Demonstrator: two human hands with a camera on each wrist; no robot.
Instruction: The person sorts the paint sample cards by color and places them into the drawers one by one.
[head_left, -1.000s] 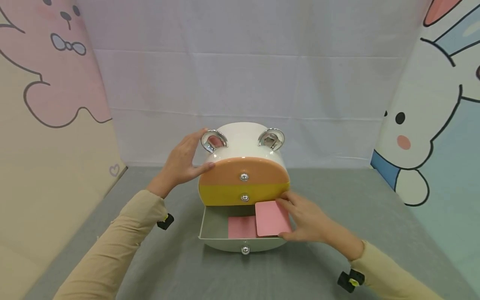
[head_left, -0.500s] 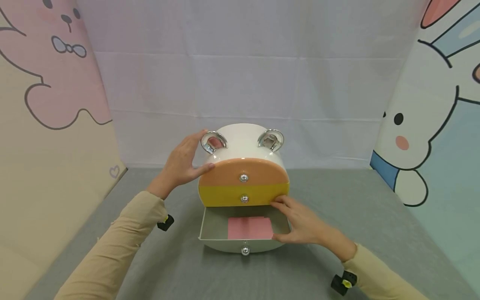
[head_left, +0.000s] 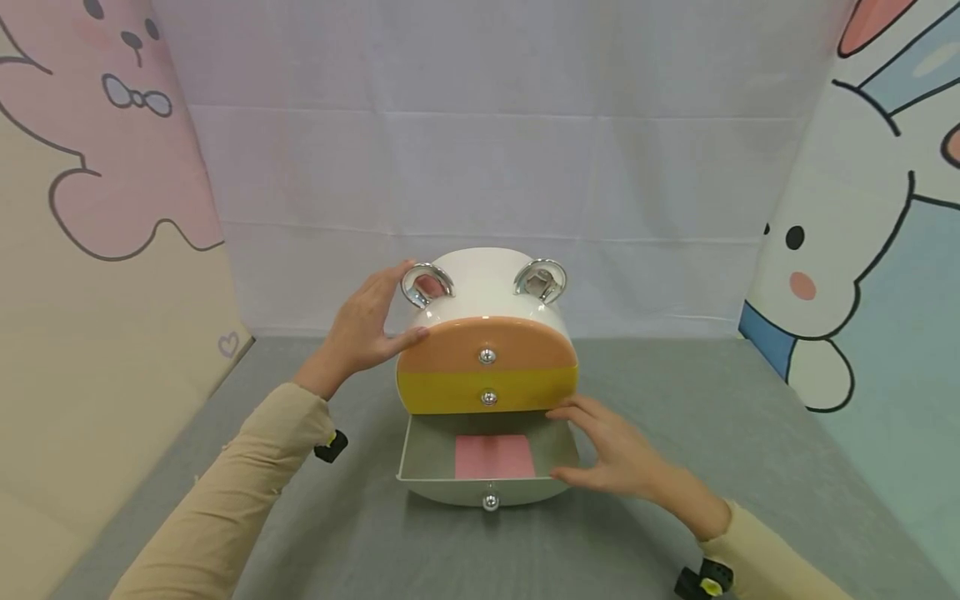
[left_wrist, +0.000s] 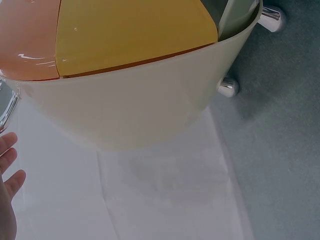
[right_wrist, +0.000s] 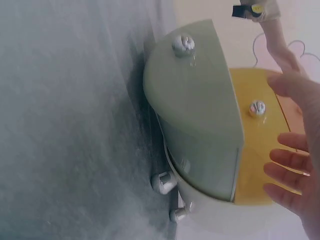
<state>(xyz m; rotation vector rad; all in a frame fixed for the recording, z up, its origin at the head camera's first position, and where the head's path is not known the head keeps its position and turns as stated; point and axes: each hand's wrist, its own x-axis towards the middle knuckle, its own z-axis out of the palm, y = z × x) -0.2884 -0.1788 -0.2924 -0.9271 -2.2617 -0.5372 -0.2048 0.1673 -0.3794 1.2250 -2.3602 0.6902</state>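
A small rounded storage box with a white top (head_left: 486, 279) stands in the head view, with an orange drawer (head_left: 450, 346) over a yellow drawer (head_left: 442, 392). Its lowest drawer, grey-green (head_left: 427, 454), is pulled out, and pink square cards (head_left: 493, 457) lie inside. My left hand (head_left: 365, 321) rests at the box's upper left, thumb on the orange front's edge and fingers behind the silver ear (head_left: 427, 283). Over the right side of the pulled-out drawer, my right hand (head_left: 618, 450) holds nothing, thumb and fingers spread apart; the right wrist view shows its fingers (right_wrist: 287, 167) before the yellow front.
Grey cloth (head_left: 337, 517) covers the table. White cloth (head_left: 487, 167) hangs behind the box, with cartoon-printed panels on both sides. Silver feet (right_wrist: 163, 183) lift the box off the table. A round silver knob (head_left: 491, 502) sticks out from the lowest drawer.
A pink card held by my right hand has been let go and now lies in the drawer with the other pink cards. That hand has drawn slightly right; my left hand stays put.
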